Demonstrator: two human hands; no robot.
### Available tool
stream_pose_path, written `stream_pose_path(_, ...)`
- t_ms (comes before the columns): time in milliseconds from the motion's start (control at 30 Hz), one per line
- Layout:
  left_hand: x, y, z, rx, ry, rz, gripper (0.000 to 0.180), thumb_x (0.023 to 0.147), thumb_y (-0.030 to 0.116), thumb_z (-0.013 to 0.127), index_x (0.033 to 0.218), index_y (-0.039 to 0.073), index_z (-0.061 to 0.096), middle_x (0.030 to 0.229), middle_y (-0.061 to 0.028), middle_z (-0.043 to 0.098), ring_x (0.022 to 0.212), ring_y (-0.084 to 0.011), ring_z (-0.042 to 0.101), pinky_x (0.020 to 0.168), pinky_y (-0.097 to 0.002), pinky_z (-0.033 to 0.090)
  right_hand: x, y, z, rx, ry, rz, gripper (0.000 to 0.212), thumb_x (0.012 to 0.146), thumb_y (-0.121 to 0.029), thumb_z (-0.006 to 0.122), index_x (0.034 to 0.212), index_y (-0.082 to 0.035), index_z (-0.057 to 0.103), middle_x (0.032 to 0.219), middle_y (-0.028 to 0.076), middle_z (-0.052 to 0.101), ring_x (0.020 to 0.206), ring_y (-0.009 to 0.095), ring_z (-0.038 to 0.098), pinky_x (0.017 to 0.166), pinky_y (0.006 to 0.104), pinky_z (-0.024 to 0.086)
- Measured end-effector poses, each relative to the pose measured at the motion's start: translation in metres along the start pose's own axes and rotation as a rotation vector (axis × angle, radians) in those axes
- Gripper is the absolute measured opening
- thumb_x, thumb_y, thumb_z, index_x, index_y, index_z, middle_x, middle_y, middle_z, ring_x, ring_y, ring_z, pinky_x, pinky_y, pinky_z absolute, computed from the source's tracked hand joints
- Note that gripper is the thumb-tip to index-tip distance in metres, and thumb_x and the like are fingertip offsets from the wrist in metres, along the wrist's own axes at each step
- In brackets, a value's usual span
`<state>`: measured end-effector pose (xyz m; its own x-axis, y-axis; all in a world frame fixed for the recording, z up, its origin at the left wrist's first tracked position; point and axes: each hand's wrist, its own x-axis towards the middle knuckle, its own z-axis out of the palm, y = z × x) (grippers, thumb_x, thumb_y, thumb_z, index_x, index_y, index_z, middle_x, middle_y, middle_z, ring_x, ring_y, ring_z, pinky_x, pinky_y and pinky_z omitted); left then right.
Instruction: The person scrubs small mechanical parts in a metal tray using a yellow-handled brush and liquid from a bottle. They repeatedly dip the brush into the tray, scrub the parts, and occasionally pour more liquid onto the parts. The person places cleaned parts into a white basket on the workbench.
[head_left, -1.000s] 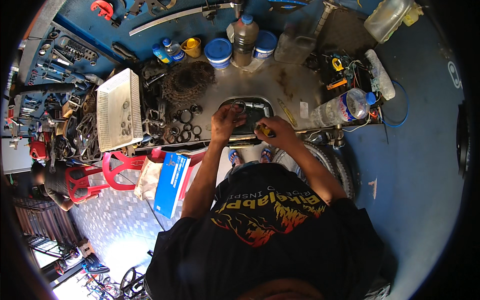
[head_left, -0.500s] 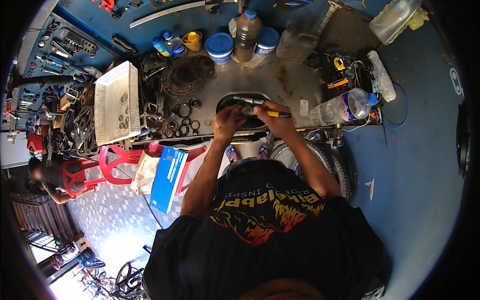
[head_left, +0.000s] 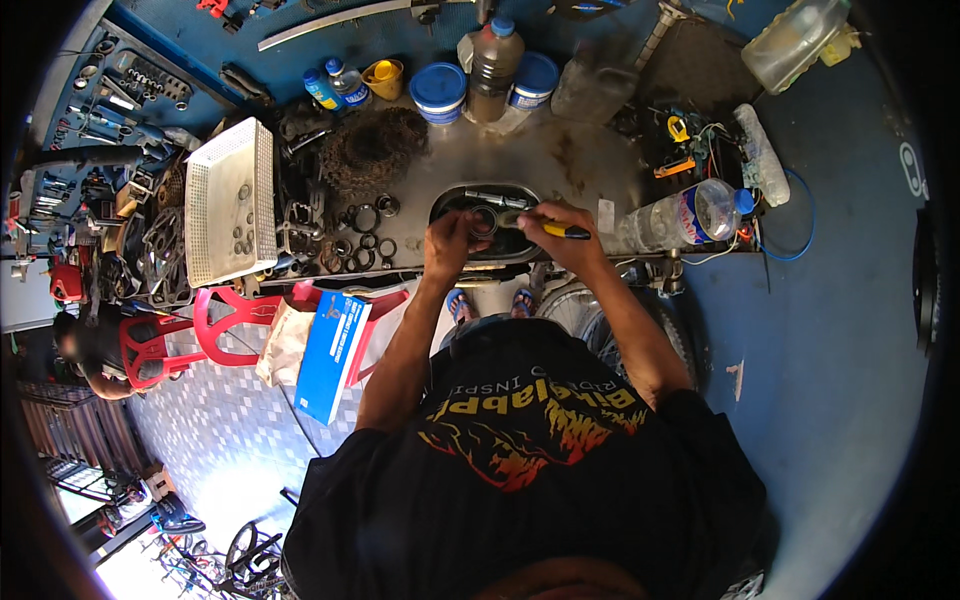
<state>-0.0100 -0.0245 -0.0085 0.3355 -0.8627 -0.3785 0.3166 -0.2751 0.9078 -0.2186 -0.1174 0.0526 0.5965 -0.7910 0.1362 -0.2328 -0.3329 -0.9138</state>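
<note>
My left hand pinches a dark metal ring, its round opening facing up. In my right hand is what looks like a small brush with a yellow and black handle, its pale head pointing left at the ring. Both hands are over the near side of an oval metal tray with a dark inside. A silvery metal part lies in the tray. Fine detail of the brush's tip is too small to make out.
Several loose rings and dark sprockets lie left on the metal bench, beside a white perforated basket. Blue-lidded tubs and a large bottle stand behind. A clear bottle lies right. A red chair holds a blue box.
The ring has turned so that its opening now shows. My right hand has shifted slightly right and down with the brush, and the left hand slightly left.
</note>
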Motion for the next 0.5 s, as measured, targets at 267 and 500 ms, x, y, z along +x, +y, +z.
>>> stream_pose_path(267,0.003,0.002,-0.002,0.166,-0.007,0.081,0.033,0.110,0.021,0.059,0.113,-0.010,0.072,0.090,-0.0140,0.073,0.074,-0.0209,0.075,0.064,-0.0332,0.067,0.000,0.007,0.000,-0.045,-0.016,-0.228,0.020,0.087,-0.012,0.088,0.099,-0.001,0.076,0.094,0.013,0.078,0.088,0.026,0.075,0.079,0.0346,0.058)
stream_pose_path(500,0.001,0.007,0.003,0.267,0.058,0.034,0.034,0.108,0.023,0.063,0.110,-0.009,0.075,0.081,-0.0117,0.071,0.070,-0.0188,0.073,0.059,-0.0322,0.066,-0.002,-0.003,-0.006,-0.039,0.004,-0.299,0.018,0.089,-0.016,0.085,0.099,-0.004,0.077,0.092,0.011,0.076,0.087,0.028,0.070,0.081,0.0381,0.054)
